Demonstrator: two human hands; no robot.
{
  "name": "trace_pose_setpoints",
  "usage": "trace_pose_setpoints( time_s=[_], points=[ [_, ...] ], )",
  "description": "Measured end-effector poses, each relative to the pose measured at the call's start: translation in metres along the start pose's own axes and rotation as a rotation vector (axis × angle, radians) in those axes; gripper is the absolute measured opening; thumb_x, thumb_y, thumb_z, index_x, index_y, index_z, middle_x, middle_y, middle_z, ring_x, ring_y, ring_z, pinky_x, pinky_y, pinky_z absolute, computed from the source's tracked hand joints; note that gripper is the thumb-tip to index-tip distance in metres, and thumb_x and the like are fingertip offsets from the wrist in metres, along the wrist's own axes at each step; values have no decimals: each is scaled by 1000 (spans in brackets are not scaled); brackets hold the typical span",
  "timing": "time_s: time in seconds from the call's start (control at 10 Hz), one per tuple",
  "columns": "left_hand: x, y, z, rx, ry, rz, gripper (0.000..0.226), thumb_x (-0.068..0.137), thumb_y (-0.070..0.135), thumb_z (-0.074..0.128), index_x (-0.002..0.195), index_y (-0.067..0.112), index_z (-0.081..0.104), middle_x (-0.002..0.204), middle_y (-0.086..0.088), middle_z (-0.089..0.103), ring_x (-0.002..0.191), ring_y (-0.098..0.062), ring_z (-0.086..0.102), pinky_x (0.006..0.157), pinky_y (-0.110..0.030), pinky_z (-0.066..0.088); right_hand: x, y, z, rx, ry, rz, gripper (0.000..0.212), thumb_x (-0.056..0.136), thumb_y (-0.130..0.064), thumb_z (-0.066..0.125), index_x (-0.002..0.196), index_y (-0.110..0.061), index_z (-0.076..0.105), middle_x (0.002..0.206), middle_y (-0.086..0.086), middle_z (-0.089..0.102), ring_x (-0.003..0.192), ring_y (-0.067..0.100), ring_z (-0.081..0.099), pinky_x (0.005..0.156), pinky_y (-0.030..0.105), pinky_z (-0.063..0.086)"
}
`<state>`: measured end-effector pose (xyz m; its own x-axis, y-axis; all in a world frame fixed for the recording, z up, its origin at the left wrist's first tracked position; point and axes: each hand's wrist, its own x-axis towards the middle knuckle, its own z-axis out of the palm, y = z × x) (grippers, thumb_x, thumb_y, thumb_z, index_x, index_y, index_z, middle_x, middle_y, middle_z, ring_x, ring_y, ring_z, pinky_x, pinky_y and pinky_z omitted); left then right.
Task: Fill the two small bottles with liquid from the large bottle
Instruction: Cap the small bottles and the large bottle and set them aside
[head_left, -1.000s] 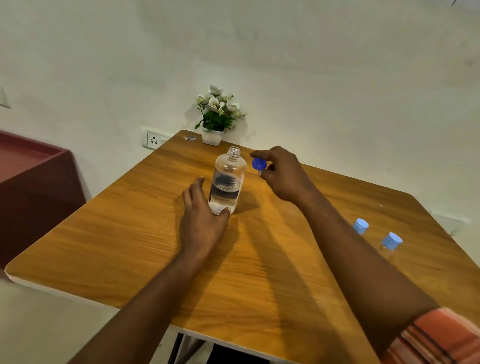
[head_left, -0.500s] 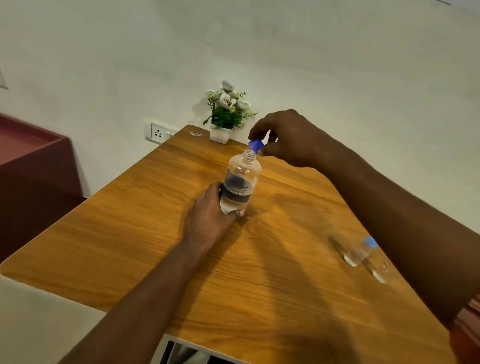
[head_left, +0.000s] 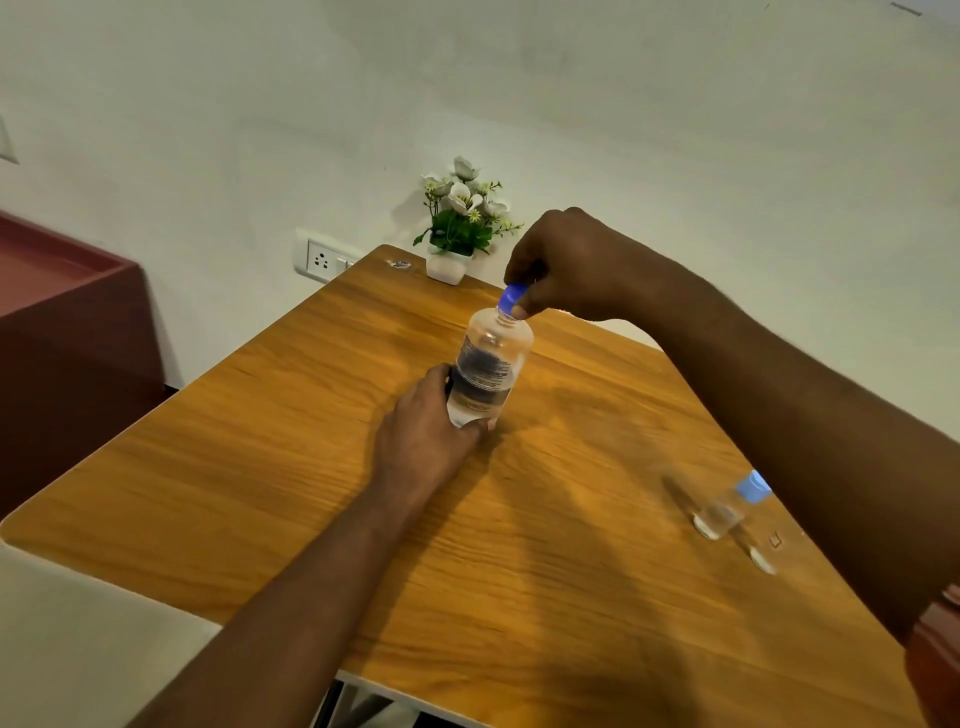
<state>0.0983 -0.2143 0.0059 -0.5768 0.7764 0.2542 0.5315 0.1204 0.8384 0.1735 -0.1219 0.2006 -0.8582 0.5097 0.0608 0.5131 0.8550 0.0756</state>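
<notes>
The large clear bottle (head_left: 488, 369) stands upright on the wooden table (head_left: 311, 441), holding a little liquid at the bottom. My left hand (head_left: 431, 436) grips its base. My right hand (head_left: 566, 265) pinches the blue cap (head_left: 510, 299) right at the bottle's mouth. At the right, one small clear bottle (head_left: 727, 512) with a blue cap shows beside my right forearm. The base of the second small bottle (head_left: 762, 561) peeks out just past it, the rest hidden by the arm.
A white pot of artificial flowers (head_left: 457, 228) sits at the table's far edge against the wall. A wall socket (head_left: 322, 258) lies to its left. A dark red cabinet (head_left: 67, 322) stands left of the table.
My right hand brought the blue cap from beside the large bottle onto its mouth. My left hand closed round the bottle's base. The view shifted a little.
</notes>
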Motion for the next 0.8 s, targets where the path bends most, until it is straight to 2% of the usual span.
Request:
trace_pose_setpoints(
  time_s=[0.1, 0.2, 0.3, 0.4, 0.5, 0.6, 0.7, 0.8],
  points=[
    [0, -1, 0, 6, 3, 6, 66, 74, 41, 78, 130, 23, 48, 125, 3, 61, 113, -17, 57, 87, -33, 50, 2, 0, 1, -10, 19, 44, 36, 80, -38, 74, 97, -7, 71, 87, 5, 68, 76, 16, 58, 66, 30, 47],
    [0, 0, 0, 8, -4, -2, 66, 74, 42, 78, 130, 23, 48, 125, 3, 61, 113, -17, 57, 87, -33, 50, 5, -2, 3, -78, 60, 79, 40, 78, -52, 70, 83, -13, 61, 77, 1, 55, 76, 18, 54, 62, 29, 39],
    [0, 0, 0, 7, -3, -6, 65, 75, 42, 78, 130, 23, 48, 125, 3, 61, 113, -16, 57, 86, -30, 48, 5, -4, 4, -152, 74, 106, 48, 75, -64, 66, 76, -18, 52, 69, -3, 48, 73, 18, 52, 61, 29, 38],
    [0, 1, 0, 11, -4, -7, 67, 74, 42, 78, 131, 24, 47, 126, 3, 60, 115, -15, 56, 87, -29, 46, 3, -4, 1, -171, 79, 158, 58, 73, -75, 57, 63, -18, 48, 61, -3, 47, 59, 13, 47, 55, 25, 34],
    [0, 2, -1, 12, -3, -7, 67, 75, 40, 78, 131, 23, 47, 127, 3, 60, 116, -15, 56, 84, -24, 42, 1, -4, -9, -30, 123, 172, 62, 81, -72, 50, 58, -14, 48, 56, 1, 46, 53, 13, 41, 54, 26, 31],
    [-1, 2, -1, 17, -10, -7, 66, 75, 40, 78, 131, 22, 47, 127, 3, 60, 115, -15, 56, 82, -23, 40, -2, -1, -22, 99, 13, 61, 30, 89, -38, 64, 100, -11, 71, 96, 6, 70, 80, 13, 59, 68, 23, 45],
    [-1, 3, -2, 25, -11, -10, 66, 76, 40, 78, 131, 22, 47, 127, 3, 60, 115, -15, 56, 82, -23, 40, -4, 1, -25, 102, -116, -12, 36, 85, -7, 68, 121, -12, 65, 116, 4, 68, 94, 9, 59, 73, 14, 45],
    [-1, 4, -2, 25, -4, -6, 67, 75, 40, 78, 132, 22, 47, 128, 3, 60, 116, -16, 55, 84, -24, 41, -1, 1, -18, 84, -121, -21, 38, 82, 0, 69, 119, -11, 67, 117, 6, 68, 99, 14, 63, 86, 26, 50]
  ],
)
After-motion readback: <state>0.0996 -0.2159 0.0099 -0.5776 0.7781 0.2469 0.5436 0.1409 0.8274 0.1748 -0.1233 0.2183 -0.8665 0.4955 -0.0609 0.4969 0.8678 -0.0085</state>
